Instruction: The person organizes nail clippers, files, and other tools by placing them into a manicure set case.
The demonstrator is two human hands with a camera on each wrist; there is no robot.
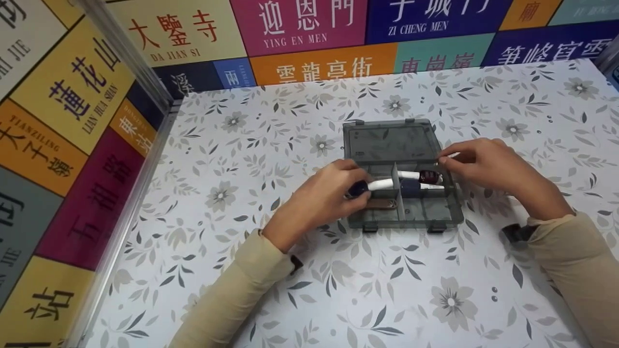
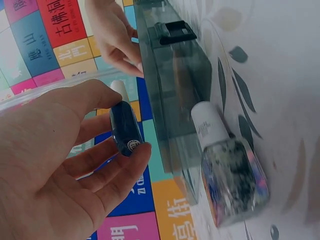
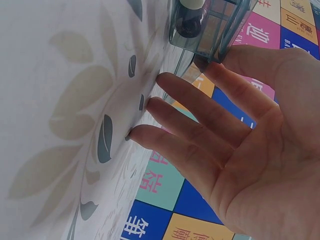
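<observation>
My left hand [image 1: 333, 191] pinches a dark blue nail polish bottle [image 2: 125, 129] with a white cap, over the left side of an open, grey see-through divided box [image 1: 449, 212]. At the box's back right corner, thumb and forefinger of my right hand [image 1: 488, 162] pinch the edge; its other fingers reach down to the tabletop. Inside the right half lie a dark red nail polish bottle [image 1: 429, 177] and a dark blue bottle [image 1: 411, 188], both with white caps. A brownish nail clipper [image 1: 382, 204] lies in the front left compartment, partly behind my left hand.
The box lid [image 1: 391, 140] lies folded back behind the box. A glittery nail polish bottle [image 2: 234, 180] with a white cap lies beside the box, hidden in the head view. Lettered panels [image 1: 309, 43] border the flower-patterned tabletop [image 1: 271, 145] at the back and left.
</observation>
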